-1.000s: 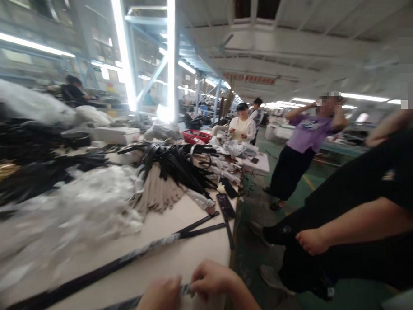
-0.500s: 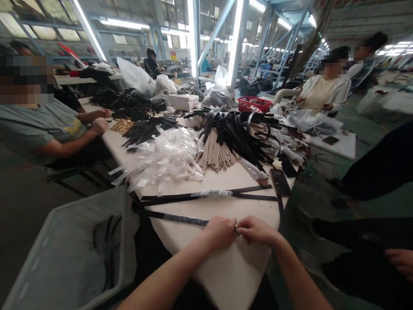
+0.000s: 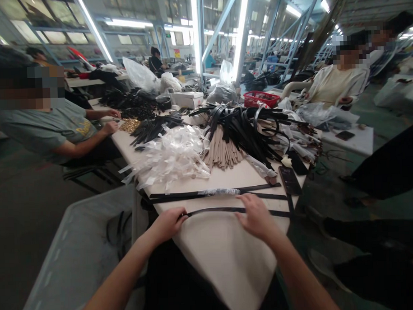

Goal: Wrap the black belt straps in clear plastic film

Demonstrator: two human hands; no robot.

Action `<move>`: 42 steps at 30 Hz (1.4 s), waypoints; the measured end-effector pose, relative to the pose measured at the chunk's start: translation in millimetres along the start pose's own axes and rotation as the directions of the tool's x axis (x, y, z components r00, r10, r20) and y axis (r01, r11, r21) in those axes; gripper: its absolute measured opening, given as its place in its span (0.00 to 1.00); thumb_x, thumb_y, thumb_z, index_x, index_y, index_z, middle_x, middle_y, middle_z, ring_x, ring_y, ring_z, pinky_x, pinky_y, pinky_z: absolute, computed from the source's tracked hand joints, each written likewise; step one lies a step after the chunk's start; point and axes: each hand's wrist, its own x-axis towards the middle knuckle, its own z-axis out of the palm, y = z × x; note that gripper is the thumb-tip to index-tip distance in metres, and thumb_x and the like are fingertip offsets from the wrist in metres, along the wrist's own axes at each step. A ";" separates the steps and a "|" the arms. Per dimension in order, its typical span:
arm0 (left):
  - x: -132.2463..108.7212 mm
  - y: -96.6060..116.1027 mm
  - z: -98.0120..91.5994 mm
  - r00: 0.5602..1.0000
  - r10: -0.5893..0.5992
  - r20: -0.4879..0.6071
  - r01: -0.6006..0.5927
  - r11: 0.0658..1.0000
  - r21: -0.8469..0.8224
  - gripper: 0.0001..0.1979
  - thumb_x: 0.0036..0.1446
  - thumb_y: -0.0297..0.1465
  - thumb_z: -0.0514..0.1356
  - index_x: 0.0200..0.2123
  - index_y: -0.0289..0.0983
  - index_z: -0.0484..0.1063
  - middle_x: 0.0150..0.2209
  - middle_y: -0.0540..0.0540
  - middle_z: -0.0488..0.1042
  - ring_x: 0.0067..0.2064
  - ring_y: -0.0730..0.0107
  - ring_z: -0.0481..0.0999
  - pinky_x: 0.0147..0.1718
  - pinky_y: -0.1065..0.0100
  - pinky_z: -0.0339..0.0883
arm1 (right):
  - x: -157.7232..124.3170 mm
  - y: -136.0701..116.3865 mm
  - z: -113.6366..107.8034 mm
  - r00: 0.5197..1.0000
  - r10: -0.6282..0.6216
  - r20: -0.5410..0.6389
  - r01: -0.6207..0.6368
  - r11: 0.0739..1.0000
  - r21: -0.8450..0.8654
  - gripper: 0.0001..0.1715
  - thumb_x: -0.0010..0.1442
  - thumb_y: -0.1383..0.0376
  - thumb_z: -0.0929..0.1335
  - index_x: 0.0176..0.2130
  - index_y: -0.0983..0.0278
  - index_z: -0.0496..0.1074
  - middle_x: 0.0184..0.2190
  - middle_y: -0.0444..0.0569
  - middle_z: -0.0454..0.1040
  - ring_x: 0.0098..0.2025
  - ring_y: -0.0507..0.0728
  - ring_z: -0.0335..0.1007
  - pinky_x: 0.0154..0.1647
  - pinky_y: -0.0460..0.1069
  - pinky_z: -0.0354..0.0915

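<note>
A black strap [image 3: 211,210] runs across the near part of the table, bowed slightly upward. My left hand [image 3: 168,225] pinches its left end between thumb and fingers. Over the strap's right part is my right hand [image 3: 258,216], its thumb and fingers spread apart; whether it touches the strap I cannot tell. Beyond the right hand the strap reaches toward the table's right edge. Just behind lie two crossing black straps [image 3: 174,195], joined at the middle by a clear plastic wrap [image 3: 218,191].
A heap of clear plastic sleeves [image 3: 172,151] and a pile of black straps [image 3: 239,126] cover the table's middle. A phone [image 3: 290,180] lies at the right edge. A grey bin [image 3: 73,218] stands at left. Co-workers sit on both sides; another person's legs [image 3: 371,230] are at right.
My hands were together at the strap; now they are apart, the left further left, the right slightly higher. The strap lies further right, and its grey plastic-covered stretch no longer shows.
</note>
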 end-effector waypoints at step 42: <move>56.4 -12.2 64.8 0.921 0.149 -0.361 -0.077 0.975 0.207 0.26 0.68 0.35 0.51 0.68 0.42 0.55 0.69 0.42 0.56 0.70 0.58 0.53 0.67 0.51 0.49 | 69.0 77.8 49.6 0.954 -0.296 -0.053 0.300 0.948 0.106 0.32 0.63 0.56 0.66 0.63 0.62 0.64 0.61 0.57 0.67 0.63 0.65 0.60 0.65 0.60 0.57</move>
